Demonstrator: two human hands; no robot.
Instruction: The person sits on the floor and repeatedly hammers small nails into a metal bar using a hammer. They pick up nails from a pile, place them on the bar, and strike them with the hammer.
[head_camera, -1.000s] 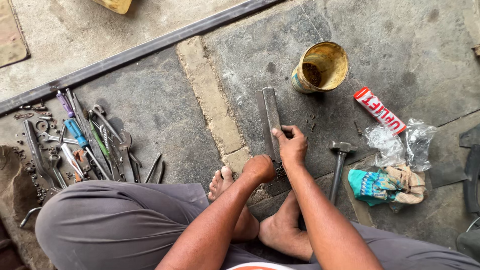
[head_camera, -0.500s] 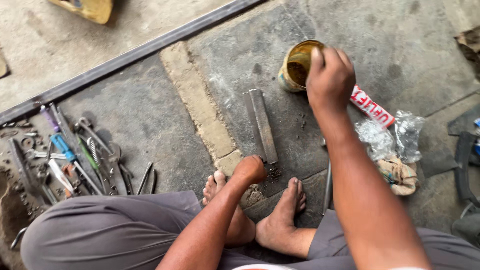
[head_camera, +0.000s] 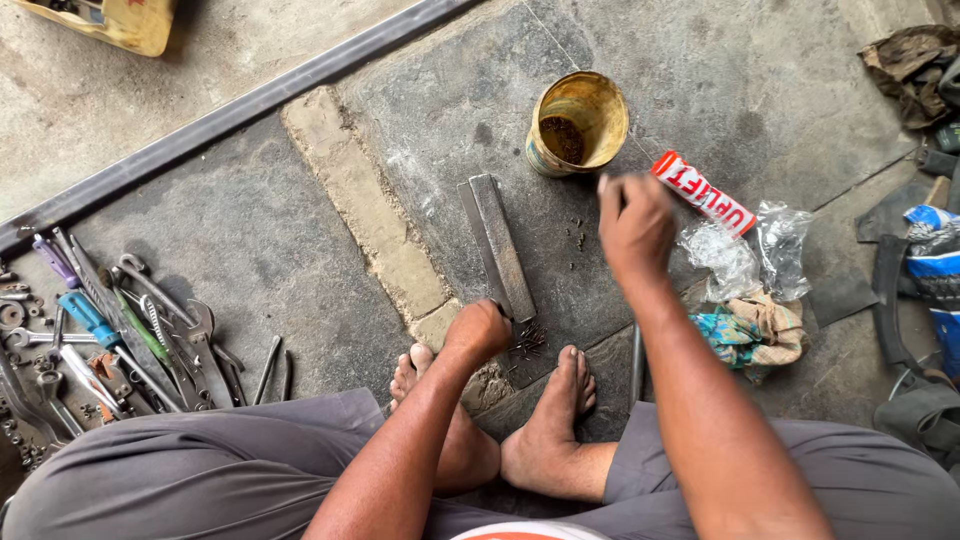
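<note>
Head view: the left hand (head_camera: 480, 330) is clamped on the near end of a metal bar (head_camera: 498, 245) lying on the stone floor (head_camera: 760, 90); the grip covers that end. The right hand (head_camera: 635, 225) hovers just past the bar with fingertips pinched; whether it holds anything I cannot tell. Tiny nails (head_camera: 528, 340) lie by the feet. A tin (head_camera: 578, 123) stands beyond. Tools (head_camera: 120, 330) are cut off at left.

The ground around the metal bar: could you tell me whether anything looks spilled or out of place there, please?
Yes: small dark nails lie loose at the metal bar's near end by the left hand, and a few specks lie scattered beside the bar, outside the yellow tin.
</note>
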